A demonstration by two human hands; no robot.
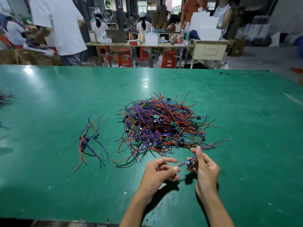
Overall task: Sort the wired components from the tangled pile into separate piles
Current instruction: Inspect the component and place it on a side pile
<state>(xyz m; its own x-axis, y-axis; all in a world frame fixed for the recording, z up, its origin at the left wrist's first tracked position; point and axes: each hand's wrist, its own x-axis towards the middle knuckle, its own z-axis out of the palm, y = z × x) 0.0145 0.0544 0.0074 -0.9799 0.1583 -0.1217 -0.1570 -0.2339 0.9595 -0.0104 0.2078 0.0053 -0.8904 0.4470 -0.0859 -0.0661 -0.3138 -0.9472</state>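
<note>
A big pile (pixel 161 126) of tangled red, blue and black wires is lying in the middle of the green table (pixel 49 89), with small boards poking out here and there; how many components are buried in it is impossible to count. To its left, well apart, a small sorted pile (pixel 89 141) of a few components is lying with wires fanning out toward the near and far edges.

Near the table's front edge, the right hand (pixel 205 169) is gripping one component (pixel 190 162), its fingers curling round the small board while the thumb and forefinger are pinching its wires higher up. Those wires (pixel 213 145) are trailing off to the right, just beside the big pile's edge; whether they are clear of the tangle is hard to tell. The left hand (pixel 159 173) is pinching the tip of a red wire (pixel 181 164) between thumb and forefinger, the other fingers curling loosely; the wire is running toward the component.

At the far left edge, another bunch of wires (pixel 5 99) is being cut off by the frame. Beyond the table, blurred people are standing and sitting at benches (pixel 141 45) with red stools (pixel 124 58) and bottles; details there are too soft to make out.
</note>
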